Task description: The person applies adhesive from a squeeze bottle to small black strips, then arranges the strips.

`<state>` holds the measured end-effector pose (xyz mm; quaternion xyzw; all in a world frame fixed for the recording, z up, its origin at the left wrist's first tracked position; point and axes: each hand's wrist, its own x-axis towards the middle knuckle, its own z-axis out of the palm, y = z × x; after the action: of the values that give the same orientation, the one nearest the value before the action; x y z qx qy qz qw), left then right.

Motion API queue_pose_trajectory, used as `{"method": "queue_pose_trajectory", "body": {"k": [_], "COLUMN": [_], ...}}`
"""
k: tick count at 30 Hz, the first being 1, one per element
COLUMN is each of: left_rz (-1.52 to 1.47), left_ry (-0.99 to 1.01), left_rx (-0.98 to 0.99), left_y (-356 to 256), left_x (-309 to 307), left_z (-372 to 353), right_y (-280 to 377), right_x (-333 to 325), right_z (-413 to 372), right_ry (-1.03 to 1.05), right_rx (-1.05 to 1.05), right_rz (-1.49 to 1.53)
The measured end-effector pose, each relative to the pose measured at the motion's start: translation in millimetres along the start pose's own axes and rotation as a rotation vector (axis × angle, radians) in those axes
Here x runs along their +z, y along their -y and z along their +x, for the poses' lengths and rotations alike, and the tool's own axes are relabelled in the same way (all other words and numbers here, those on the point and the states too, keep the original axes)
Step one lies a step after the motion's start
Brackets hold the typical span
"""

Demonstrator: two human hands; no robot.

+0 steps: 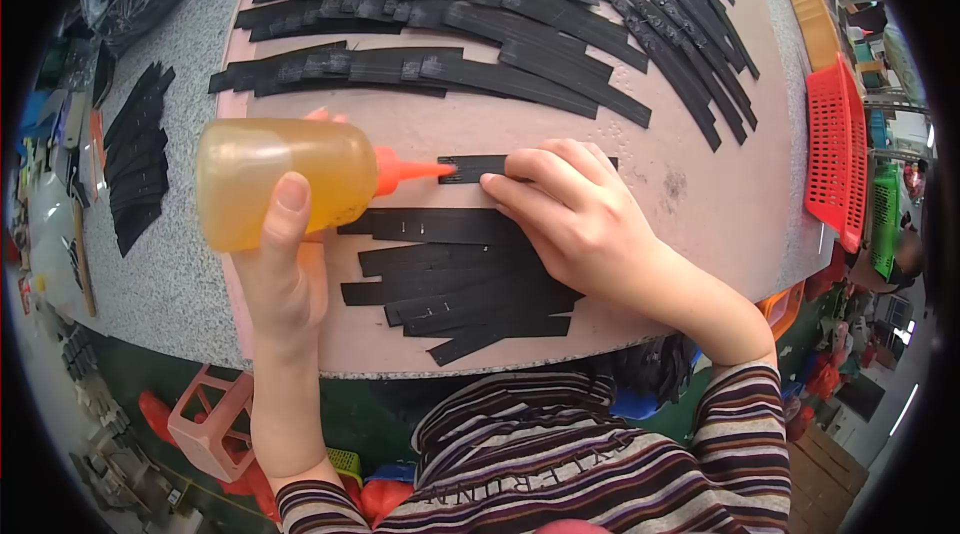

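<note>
My left hand (285, 264) is wrapped round a clear glue bottle (285, 169) of amber liquid, tipped on its side. Its red nozzle (405, 171) points right, the tip at the left end of a black strip (465, 170). My right hand (570, 204) lies over that strip, fingers pressing it to the board; part of the strip is hidden beneath them. Just below, a loose pile of black strips (450, 284) fans out, some with small pale marks. Overlapping rows of black strips (420, 69) lie above both hands.
The pinkish board (720, 224) rests on a speckled grey table (170, 294). More black strips (140, 154) lie at the left, others (685, 34) at the upper right. A red basket (835, 154) stands at the right edge. A pink stool (205, 424) is below left.
</note>
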<state>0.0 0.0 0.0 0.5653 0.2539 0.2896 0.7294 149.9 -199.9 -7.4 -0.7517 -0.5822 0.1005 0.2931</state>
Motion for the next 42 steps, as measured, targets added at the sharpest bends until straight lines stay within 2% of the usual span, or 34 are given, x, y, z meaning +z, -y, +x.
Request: {"method": "queue_pose_trajectory", "body": {"k": [2, 5, 7, 9, 11, 13, 14, 20, 25, 27, 29, 31, 33, 35, 37, 41, 42], "left_rz": [-0.087, -0.418, -0.518, -0.541, -0.538, -0.552, -0.568, -0.604, -0.630, -0.644, -0.641, -0.569, -0.366, -0.194, -0.042, -0.040, -0.153], "left_ry": [0.036, -0.047, -0.094, -0.111, -0.102, -0.103, -0.103, -0.192, -0.168, -0.176, -0.188, -0.230, -0.183, -0.128, -0.079, -0.083, -0.091], "left_rx": [-0.028, -0.051, -0.031, -0.015, 0.007, 0.010, 0.006, -0.046, -0.023, -0.015, 0.003, 0.025, 0.029, 0.040, 0.056, 0.050, 0.026], "left_y": [3, -17, -24, -28, -31, -32, -32, -23, -25, -26, -25, -25, -20, -16, -12, -10, -10], "left_x": [-9, -27, -41, -54, -66, -77, -83, -85, -88, -92, -97, -91, -82, -70, -58, -59, -60], "left_z": [-2, -11, -12, -13, -17, -24, -28, -35, -40, -42, -43, -43, -45, -42, -39, -37, -37], "right_y": [-3, -6, -11, -19, -29, -46, -61, -96, -95, -87, -81, -51, -14, 19, 38, 47, 46], "right_x": [-9, -32, -36, -37, -55, -84, -94, -96, -95, -95, -94, -83, -55, -29, -3, 23, 25], "right_z": [11, 17, 20, 15, 1, -17, -29, -47, -46, -41, -41, -31, -18, -4, 6, 16, 18], "right_ry": [-0.025, -0.051, 0.057, -0.018, -0.209, -0.444, -0.504, -0.576, -0.521, -0.585, -0.635, -0.509, -0.337, -0.151, -0.092, -0.091, -0.095], "right_rx": [0.095, 0.198, 0.170, 0.088, 0.298, 0.662, 0.738, 0.776, 0.736, 0.547, 0.501, 0.402, 0.251, -0.019, -0.154, -0.161, -0.153], "right_rz": [0.137, 0.068, 0.082, 0.243, 0.324, 0.459, 0.452, 0.172, -0.128, -0.377, -0.428, -0.302, -0.103, -0.070, -0.031, -0.105, -0.092]}}
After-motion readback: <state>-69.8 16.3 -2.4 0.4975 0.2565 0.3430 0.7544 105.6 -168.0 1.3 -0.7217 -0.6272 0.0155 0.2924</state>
